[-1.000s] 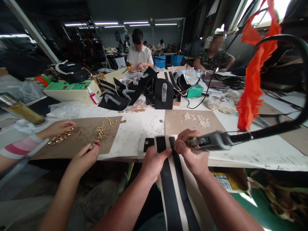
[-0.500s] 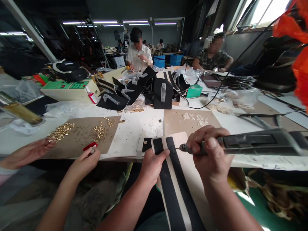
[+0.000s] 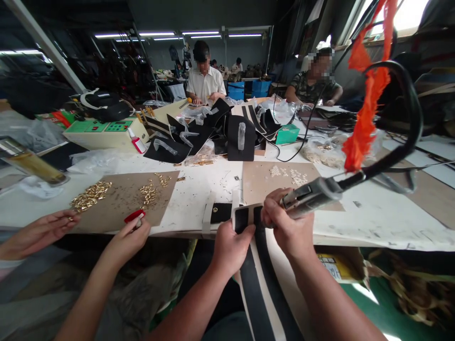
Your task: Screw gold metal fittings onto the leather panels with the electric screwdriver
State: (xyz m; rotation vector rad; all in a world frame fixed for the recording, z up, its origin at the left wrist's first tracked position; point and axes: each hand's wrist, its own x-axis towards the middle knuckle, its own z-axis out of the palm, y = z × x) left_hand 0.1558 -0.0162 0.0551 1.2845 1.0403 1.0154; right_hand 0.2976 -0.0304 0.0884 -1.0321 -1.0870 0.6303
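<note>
A long beige piece with two black strips (image 3: 261,284) runs from the table's front edge down toward my lap. My left hand (image 3: 232,246) grips its left side near the upper end, thumb lying on top. My right hand (image 3: 289,225) is wrapped round a grey power tool (image 3: 309,196) with a thick black cable at its rear. The tool's tip is hidden behind my fingers, over the right strip. Just beyond the piece's upper left lies a small black piece with a gold ring (image 3: 221,213).
At left, another person's hands (image 3: 126,241) hold a red-topped item near gold hardware (image 3: 90,196) on a brown board. Black pieces (image 3: 241,137), a control box (image 3: 103,132) and a green box (image 3: 287,134) stand farther back. An orange ribbon (image 3: 366,113) hangs at right.
My right hand has moved left and tipped the tool steeper, its tip over the strip. The piece's upper end has shifted slightly right and down. The orange ribbon has swung left.
</note>
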